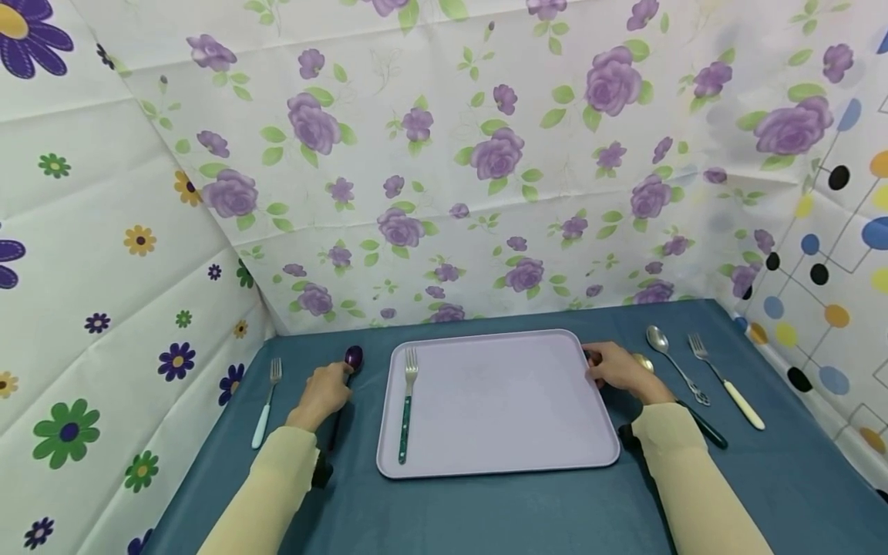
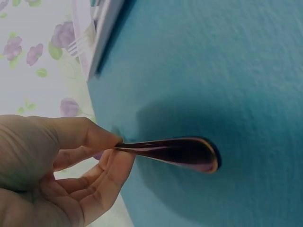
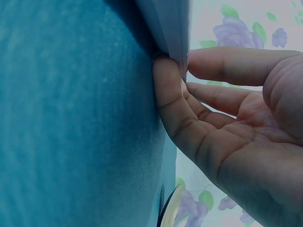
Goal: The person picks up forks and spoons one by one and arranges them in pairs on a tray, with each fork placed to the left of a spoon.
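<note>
pinching a dark purple spoon (image 1: pixel 354 357) just below its bowl, the left hand (image 1: pixel 324 391) is left of the pale lilac tray (image 1: pixel 502 408) in the head view. the right hand (image 1: pixel 624 370) grasps the tray's right rim; the tray sits midway across the blue surface (image 1: pixel 486 512). 1 green-handled fork (image 1: pixel 405 416) lies in the tray along its left side. a light-blue-handled fork (image 1: pixel 261 424) lies left of the left hand, and a silver spoon (image 1: pixel 657 338) and a cream-handled fork (image 1: pixel 742 405) lie right of the right hand.

in the left wrist view, thumb and fingers pinch the spoon, whose dark, flared part points out over the surface; the tray's edge shows near the top.

in the right wrist view, the thumb lies against 1 face of the tray's rim, with a finger tucked between rim and surface.
</note>
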The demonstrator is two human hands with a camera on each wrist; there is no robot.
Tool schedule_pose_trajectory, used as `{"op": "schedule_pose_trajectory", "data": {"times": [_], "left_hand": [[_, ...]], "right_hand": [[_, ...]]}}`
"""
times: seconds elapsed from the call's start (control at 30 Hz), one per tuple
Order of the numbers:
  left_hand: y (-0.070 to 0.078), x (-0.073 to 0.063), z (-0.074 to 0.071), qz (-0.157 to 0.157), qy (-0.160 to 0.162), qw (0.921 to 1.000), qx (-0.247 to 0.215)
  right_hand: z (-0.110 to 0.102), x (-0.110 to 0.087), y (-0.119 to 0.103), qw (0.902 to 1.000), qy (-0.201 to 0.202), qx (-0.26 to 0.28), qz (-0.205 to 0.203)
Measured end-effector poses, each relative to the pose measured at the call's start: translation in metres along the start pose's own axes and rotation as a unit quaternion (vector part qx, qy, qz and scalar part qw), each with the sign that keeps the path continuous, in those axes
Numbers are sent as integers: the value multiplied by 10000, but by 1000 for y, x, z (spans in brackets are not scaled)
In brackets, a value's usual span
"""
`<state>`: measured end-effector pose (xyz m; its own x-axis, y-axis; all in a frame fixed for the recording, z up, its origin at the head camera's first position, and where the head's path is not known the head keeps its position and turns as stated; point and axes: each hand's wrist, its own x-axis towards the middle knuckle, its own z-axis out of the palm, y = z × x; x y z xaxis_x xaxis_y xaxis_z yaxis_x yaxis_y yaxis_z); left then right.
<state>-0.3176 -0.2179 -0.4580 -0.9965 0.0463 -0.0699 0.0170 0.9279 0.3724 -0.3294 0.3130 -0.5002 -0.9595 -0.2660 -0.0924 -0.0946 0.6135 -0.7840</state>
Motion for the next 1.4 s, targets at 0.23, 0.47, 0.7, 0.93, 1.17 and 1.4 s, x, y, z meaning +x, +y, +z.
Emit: {"op": "schedule_pose_trajectory", "data": {"times": [0.23, 0.47, 0.7, 0.93, 1.17, 1.4], "left_hand": [[7, 2, -2, 77, 22, 10000, -6], [12, 2, -2, 192, 146, 9997, -78], [22, -1, -3, 99, 48, 9996, -258], [31, -3, -3, 143, 105, 9995, -274], [37, -2, -2, 90, 124, 9995, -285], [39, 0, 2, 86, 95, 9996, -253]], "right_hand": [[0, 1, 0, 10000, 9, 4, 33], [-1, 1, -1, 10000, 16, -22, 92], [-1, -1, -1, 9999, -30, -83, 85], [-1, 0, -1, 10000, 3, -52, 61], [0, 2, 2, 10000, 9, -56, 21], [0, 2, 3, 10000, 12, -14, 8]]}}
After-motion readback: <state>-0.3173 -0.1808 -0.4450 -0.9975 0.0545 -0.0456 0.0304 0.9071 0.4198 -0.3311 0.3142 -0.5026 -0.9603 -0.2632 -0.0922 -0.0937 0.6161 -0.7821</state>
